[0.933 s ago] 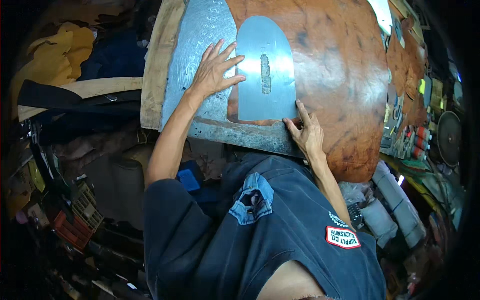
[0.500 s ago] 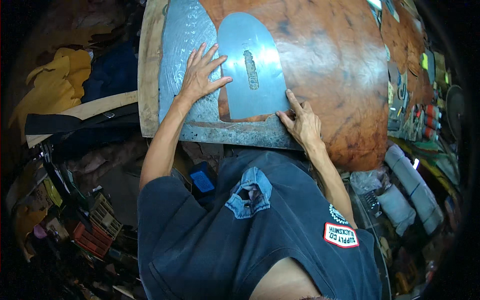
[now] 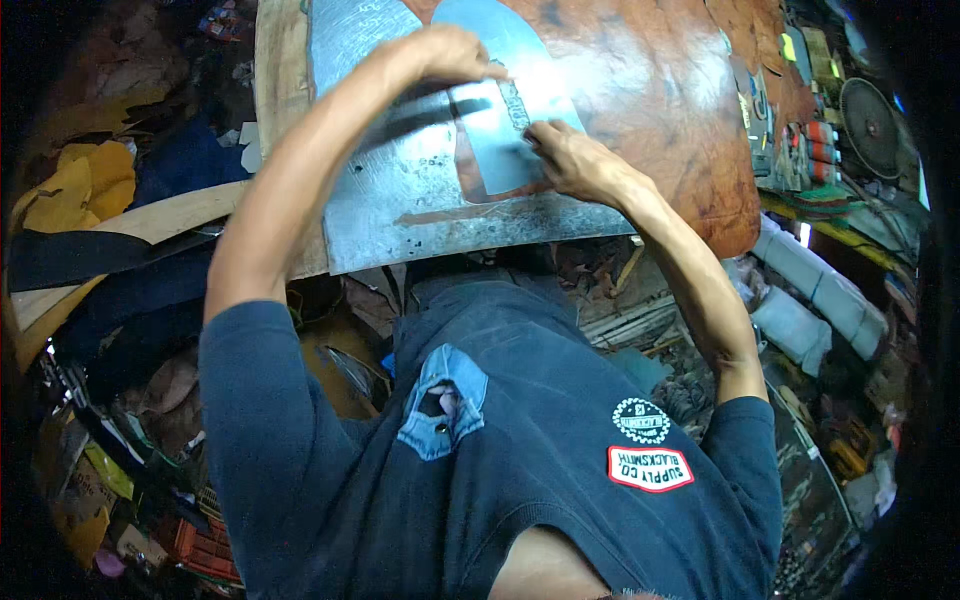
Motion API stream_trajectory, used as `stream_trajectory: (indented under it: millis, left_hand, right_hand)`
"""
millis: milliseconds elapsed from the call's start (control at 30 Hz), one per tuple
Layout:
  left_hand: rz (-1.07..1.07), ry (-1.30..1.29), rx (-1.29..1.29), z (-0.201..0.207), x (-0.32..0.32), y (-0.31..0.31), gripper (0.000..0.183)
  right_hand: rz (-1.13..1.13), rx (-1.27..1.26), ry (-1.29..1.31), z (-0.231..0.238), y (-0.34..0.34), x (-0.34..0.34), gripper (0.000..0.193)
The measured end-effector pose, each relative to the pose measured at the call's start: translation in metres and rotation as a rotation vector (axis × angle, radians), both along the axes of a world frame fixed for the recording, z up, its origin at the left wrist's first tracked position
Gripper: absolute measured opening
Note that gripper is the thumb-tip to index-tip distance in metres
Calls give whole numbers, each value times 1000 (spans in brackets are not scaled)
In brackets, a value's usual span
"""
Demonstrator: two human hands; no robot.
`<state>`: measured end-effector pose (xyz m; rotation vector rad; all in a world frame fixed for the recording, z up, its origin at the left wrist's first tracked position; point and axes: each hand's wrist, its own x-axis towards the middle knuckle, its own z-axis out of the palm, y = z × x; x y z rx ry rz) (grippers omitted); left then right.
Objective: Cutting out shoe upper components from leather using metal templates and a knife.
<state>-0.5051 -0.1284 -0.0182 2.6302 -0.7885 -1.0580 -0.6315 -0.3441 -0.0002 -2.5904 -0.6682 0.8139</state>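
An arched, shiny metal template (image 3: 503, 165) with a dark rough strip (image 3: 514, 105) down its middle lies over brown leather and a grey metal sheet. My left hand (image 3: 448, 54) is above the template, fingers curled in, its fingertips at the strip's far end. Close to the strip's near end, my right hand (image 3: 580, 162) bends its fingers together over the template. Whatever either hand pinches is hidden by the fingers. The grey metal sheet (image 3: 385, 215) reaches the table's front edge, under my left forearm.
Glossy mottled brown leather (image 3: 670, 130) covers the table's right side. A wooden board (image 3: 283, 90) forms the left edge. Tan leather scraps (image 3: 95, 188) lie farther left. At right stand a round fan (image 3: 868, 128), red-topped bottles (image 3: 822, 150) and wrapped rolls (image 3: 825, 285).
Both hands have left their flat hold on the sheet and template edge. They moved over the template's middle, with fingers curled. My view has shifted too.
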Motion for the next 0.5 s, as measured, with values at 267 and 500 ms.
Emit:
stream_trajectory:
  millis: [267,500]
  left_hand:
    - [66,567,-220,-1,58,-19,92]
    - [-96,633,-334,-34,66,-23,87]
  right_hand:
    - [-308,73,-327,-48,100,38,33]
    - [-313,116,-468,-61,119,44,33]
